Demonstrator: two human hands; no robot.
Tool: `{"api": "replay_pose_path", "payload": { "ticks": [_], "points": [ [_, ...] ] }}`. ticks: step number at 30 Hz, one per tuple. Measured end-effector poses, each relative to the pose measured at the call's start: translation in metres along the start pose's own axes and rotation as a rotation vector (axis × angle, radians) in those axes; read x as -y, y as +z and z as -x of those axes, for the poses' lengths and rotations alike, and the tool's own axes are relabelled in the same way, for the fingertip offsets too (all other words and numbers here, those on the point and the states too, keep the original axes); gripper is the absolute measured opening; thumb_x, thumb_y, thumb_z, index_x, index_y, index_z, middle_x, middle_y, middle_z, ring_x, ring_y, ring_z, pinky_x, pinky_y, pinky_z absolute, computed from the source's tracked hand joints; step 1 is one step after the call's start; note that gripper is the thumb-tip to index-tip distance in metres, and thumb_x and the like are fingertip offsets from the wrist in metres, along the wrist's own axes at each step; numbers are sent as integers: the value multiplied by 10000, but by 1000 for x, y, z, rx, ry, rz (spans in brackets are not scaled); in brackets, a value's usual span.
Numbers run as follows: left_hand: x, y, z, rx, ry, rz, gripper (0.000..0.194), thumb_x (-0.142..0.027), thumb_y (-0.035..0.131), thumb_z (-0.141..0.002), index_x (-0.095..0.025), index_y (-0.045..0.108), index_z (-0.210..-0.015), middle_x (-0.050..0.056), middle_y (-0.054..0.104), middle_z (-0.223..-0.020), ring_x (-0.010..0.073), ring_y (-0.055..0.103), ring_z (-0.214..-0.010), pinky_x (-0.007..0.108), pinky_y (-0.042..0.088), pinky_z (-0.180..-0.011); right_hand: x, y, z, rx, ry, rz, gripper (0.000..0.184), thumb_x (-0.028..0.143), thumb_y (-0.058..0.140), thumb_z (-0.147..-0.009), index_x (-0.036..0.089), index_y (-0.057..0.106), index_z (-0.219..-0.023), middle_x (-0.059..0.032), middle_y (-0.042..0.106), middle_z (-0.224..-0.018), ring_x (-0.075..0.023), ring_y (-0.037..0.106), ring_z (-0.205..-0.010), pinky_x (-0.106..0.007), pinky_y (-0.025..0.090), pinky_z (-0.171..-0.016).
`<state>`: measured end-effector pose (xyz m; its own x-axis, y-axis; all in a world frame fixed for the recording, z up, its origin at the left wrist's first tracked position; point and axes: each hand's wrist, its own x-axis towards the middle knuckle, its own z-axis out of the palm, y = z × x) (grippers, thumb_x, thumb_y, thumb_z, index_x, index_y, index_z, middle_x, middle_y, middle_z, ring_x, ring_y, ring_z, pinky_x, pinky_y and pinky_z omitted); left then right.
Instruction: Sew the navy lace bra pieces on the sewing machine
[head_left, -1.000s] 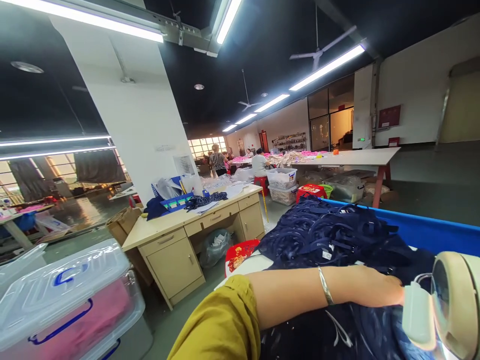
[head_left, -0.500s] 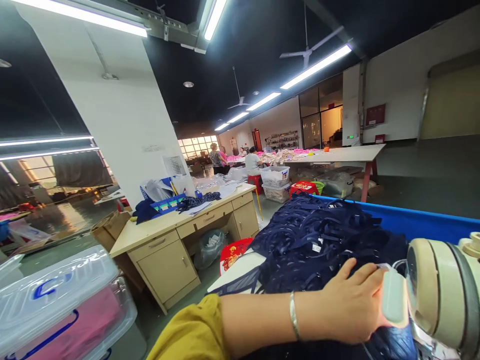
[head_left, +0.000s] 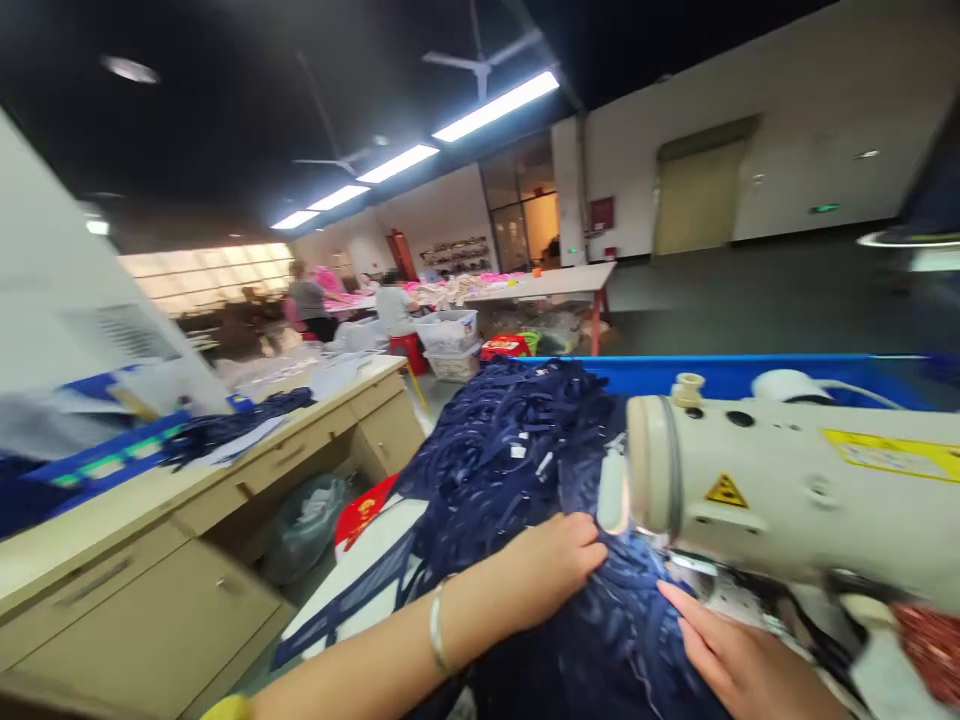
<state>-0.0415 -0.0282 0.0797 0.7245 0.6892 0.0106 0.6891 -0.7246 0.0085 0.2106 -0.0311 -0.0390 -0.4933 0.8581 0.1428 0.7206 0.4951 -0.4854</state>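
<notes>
Beside the sewing machine head [head_left: 780, 490], my left hand [head_left: 551, 565] has its fingers curled onto dark navy fabric [head_left: 637, 610]. A silver bangle circles that wrist. On the other side of the same fabric, my right hand [head_left: 750, 655] rests at its edge with the fingers stretched out. A lit white lamp [head_left: 612, 492] hangs at the machine's end, just above my left fingertips. A large heap of navy strapped garments [head_left: 495, 460] lies beyond my left hand. The needle area is partly hidden and blurred.
A blue panel [head_left: 675, 370] runs behind the machine. To the left stands a cream desk [head_left: 172, 590] with papers and navy straps on top. Stacked clear bins [head_left: 450, 345] and a seated person [head_left: 394, 305] are farther back. Reddish thread [head_left: 930, 650] lies at the right.
The view has swung right, so more of the sewing machine shows. My right hand has come into view. My left hand has come down from beside the lamp onto the navy fabric.
</notes>
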Motion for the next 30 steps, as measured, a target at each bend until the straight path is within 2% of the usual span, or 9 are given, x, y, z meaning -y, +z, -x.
{"api": "replay_pose_path", "payload": {
  "ticks": [3,5,10,13,16,18,21,24,30],
  "points": [
    [3,-4,-10,-55,30,-4,211,-133,414,-933,-182,572,-1064,82,592,-1115,193,532,-1092,305,417,-956,18,-3,-1,-23,37,135,477,207,273,-894,180,566,-1269,-53,684,-1022,-219,668,-880,-280,566,-655],
    [4,-3,-18,-61,39,-21,194,-137,426,-931,-181,592,-1019,77,596,-1127,195,535,-1088,307,417,-953,29,-8,-3,36,89,181,495,187,258,-893,157,534,-1302,-73,670,-1061,-240,673,-849,-330,574,-671],
    [13,2,-32,-25,15,-85,196,-117,448,-909,-176,614,-995,67,619,-1129,194,564,-1038,315,435,-922,41,-18,-7,170,209,158,484,165,265,-930,173,419,-1389,-73,583,-1230,-252,656,-909,-417,541,-834],
    [15,-1,-34,17,-14,-108,168,-154,479,-893,-177,634,-956,67,659,-1001,213,591,-969,397,403,-949,42,-19,-9,176,221,137,460,180,294,-950,208,410,-1395,-58,544,-1284,-257,628,-989,-442,484,-935],
    [6,-1,-35,-42,-75,-143,218,-310,507,-906,-165,645,-820,72,667,-845,240,604,-902,484,347,-970,46,-22,-11,211,235,109,465,173,315,-950,200,386,-1409,-74,554,-1272,-269,599,-1046,-448,451,-975],
    [-4,5,-36,-100,-2,-110,216,-339,510,-910,-170,638,-871,64,673,-886,244,593,-963,480,319,-993,50,-25,-12,208,232,99,454,152,322,-940,188,429,-1380,-88,568,-1251,-275,587,-1064,-439,465,-956],
    [-13,23,-37,-100,112,3,225,-289,493,-924,-189,578,-1106,52,649,-1100,216,555,-1089,400,365,-967,52,-29,-13,173,225,72,413,124,330,-926,185,521,-1287,-85,609,-1184,-262,595,-1047,-399,493,-911],
    [-8,41,-37,-81,76,41,285,-255,439,-943,-184,536,-1202,60,621,-1197,204,564,-1099,363,425,-905,50,-28,-12,182,226,26,430,122,350,-920,193,491,-1320,-75,605,-1197,-239,602,-1039,-375,487,-922],
    [12,52,-43,-155,102,-101,256,-187,473,-921,-206,565,-1159,42,651,-1159,217,571,-1125,507,310,-1079,45,-17,-12,147,236,21,456,169,345,-936,185,418,-1386,-65,615,-1183,-255,605,-1037,-421,495,-916]
  ]
}}
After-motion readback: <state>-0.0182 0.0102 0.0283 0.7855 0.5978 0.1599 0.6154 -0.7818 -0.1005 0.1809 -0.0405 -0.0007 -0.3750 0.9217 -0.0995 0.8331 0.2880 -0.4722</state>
